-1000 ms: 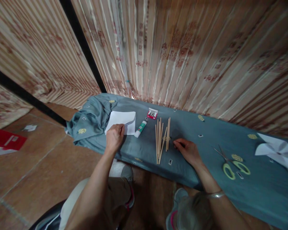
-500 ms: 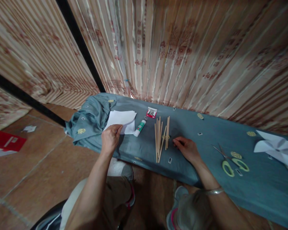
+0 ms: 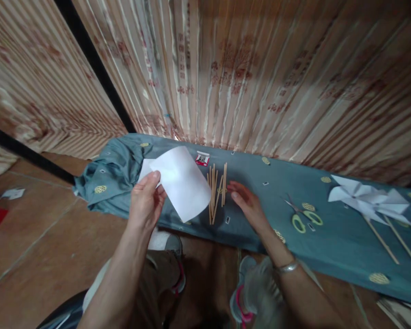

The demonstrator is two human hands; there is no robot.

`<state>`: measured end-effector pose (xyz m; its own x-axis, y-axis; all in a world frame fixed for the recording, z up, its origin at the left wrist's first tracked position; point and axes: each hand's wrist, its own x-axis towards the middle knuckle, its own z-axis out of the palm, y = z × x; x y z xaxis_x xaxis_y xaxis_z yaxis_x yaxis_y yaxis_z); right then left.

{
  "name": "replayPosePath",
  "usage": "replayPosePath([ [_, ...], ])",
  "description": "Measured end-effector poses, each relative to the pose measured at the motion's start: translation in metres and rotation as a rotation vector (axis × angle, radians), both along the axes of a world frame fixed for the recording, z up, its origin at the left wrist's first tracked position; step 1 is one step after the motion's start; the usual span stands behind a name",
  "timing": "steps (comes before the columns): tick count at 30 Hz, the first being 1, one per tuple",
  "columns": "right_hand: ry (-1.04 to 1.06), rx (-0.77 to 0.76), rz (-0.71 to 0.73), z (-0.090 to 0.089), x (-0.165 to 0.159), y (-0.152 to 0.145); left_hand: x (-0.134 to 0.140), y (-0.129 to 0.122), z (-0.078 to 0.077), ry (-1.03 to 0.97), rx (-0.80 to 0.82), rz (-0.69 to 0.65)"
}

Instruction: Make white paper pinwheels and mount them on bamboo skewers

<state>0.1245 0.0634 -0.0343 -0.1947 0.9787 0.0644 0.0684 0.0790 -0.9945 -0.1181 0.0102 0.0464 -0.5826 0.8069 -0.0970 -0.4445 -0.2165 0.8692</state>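
Note:
Pinched by one corner in my left hand (image 3: 146, 198), a white sheet of paper (image 3: 184, 183) is raised and curves to the right. Below and behind it, part of the white paper stack (image 3: 145, 169) shows on the cloth. My right hand (image 3: 245, 198) holds nothing; its fingers are apart, just right of several thin wooden sticks (image 3: 212, 194). A small red and white box (image 3: 202, 158) with its flap up lies beyond the sheet. The glue stick cannot be seen now, with the sheet over that spot.
The bench has a grey-blue cloth (image 3: 260, 228). Scissors (image 3: 301, 214) with green handles lie on the right, then two white paper pinwheels (image 3: 354, 194) on sticks. A striped curtain (image 3: 243, 82) hangs behind. Black poles (image 3: 96, 64) stand at the left.
My left hand has lifted a sheet off the stack and swung it rightward over the glue stick. My right hand has opened its fingers. The view has turned right, showing a second pinwheel.

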Motion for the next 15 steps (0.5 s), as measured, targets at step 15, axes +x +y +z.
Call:
replayPosePath([
  [15, -0.031, -0.186, -0.117, 0.011, 0.080, -0.021, 0.095, 0.010, -0.062, 0.087, -0.280, -0.580],
])
